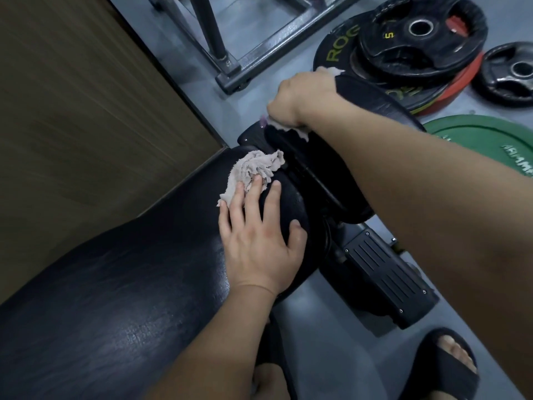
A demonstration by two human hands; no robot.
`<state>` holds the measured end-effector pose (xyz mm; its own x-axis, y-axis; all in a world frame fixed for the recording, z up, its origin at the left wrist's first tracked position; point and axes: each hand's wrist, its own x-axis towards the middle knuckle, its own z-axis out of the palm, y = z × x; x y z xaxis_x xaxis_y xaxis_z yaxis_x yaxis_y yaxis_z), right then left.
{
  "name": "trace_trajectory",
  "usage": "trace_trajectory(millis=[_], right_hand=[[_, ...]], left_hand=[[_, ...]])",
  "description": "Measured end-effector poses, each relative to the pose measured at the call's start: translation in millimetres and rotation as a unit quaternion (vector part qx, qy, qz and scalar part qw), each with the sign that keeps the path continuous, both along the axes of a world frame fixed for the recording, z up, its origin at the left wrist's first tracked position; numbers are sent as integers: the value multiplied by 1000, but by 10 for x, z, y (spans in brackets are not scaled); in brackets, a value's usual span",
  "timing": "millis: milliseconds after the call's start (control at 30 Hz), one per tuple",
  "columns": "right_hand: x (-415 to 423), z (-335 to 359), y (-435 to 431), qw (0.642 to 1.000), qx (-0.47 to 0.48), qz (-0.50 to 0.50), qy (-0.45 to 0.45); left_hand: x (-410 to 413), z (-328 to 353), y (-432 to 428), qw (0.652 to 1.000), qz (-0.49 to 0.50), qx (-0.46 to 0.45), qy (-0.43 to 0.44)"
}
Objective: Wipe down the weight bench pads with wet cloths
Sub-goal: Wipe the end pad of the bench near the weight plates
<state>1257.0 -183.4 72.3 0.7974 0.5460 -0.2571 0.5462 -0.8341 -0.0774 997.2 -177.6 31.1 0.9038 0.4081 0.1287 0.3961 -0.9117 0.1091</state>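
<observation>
Black vinyl with a leathery grain covers the long pad (115, 298), which runs under and behind the left hand (256, 241). Its sheen beside the wrist may be damp, though I cannot tell for sure. Brown wood panelling (72, 111) lies left of both hands, and round rubber weight plates (403, 39) are stacked on the grey floor (331, 356) beyond the right hand (300, 99). A smaller pad (375, 102), rounded and matte, sits under that hand. The left hand lies flat, its straight fingers pressing a crumpled pale grey cloth (253, 168) onto the long pad's rounded end. The right hand looks closed round a second cloth (288, 129), with frayed edges poking out. Wiping seems mid-way, and most of the long pad is likely still to do.
</observation>
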Motion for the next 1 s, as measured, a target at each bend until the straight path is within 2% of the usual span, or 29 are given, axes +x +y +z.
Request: trace_trajectory(millis=[167,300,367,467,600,833,900,1000], right_hand=[[202,97,-358,990,67,-116,49],[358,91,-701,959,124,-215,136],[363,50,-904,944,148,-229,185],[274,-29,-1272,937,170,-251,173],[-44,-90,-1695,905,210,-314,196],[-1022,-404,-1773,760,381,-505,146],[-1232,-449,-1667,736,394,-535,127],[-1508,-393,-1555,723,402,-549,120]], left_hand=[[-17,-1,-10,1000,-5,0,-4],[-13,-4,14,1000,-3,3,-5],[-19,-7,19,1000,-1,7,-7],[-13,-11,13,1000,1,6,-10],[-7,5,0,1000,3,5,-8],[-12,-6,-11,1000,1,4,-7],[-9,-7,-23,1000,0,-1,-6],[-7,-1,-36,1000,1,-6,1]])
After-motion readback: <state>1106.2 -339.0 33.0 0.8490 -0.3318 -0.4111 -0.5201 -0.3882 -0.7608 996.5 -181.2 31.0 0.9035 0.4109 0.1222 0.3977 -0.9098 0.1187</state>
